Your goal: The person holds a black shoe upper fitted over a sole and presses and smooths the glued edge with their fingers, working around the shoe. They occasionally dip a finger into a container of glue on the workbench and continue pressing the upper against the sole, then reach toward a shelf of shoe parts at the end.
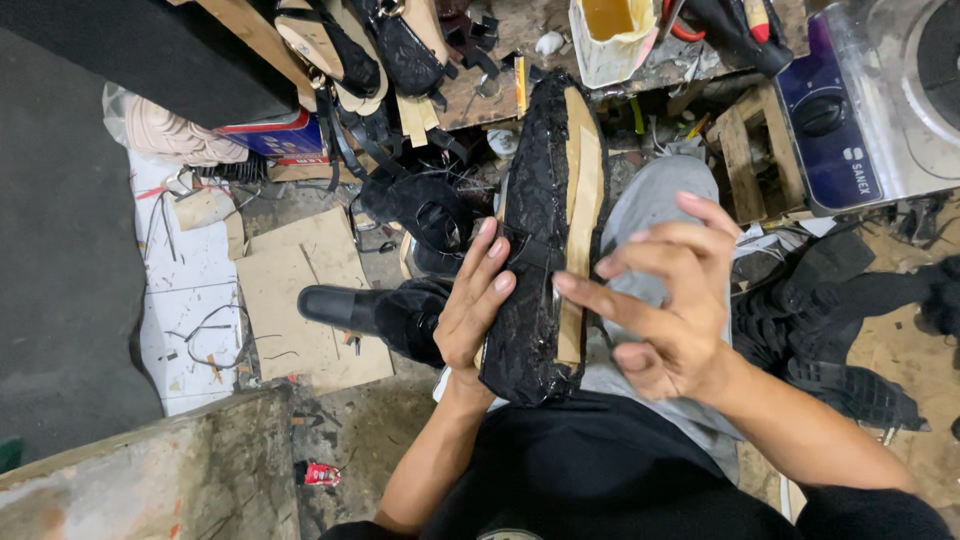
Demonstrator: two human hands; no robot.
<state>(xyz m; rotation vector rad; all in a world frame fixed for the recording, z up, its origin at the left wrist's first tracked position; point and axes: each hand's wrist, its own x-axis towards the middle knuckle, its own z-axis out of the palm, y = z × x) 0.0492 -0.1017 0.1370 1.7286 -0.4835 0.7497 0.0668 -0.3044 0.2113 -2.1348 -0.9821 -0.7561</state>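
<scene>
Both hands (480, 310) (665, 300) close together, fingers extended.

One head-worn camera looks steeply down from close above the lap, facing away from the person: cluttered bench (640, 60) far, floor (300, 300) left.

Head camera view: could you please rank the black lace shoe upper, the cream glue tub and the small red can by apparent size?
1. black lace shoe upper, though it is nearest the camera
2. cream glue tub
3. small red can
</scene>
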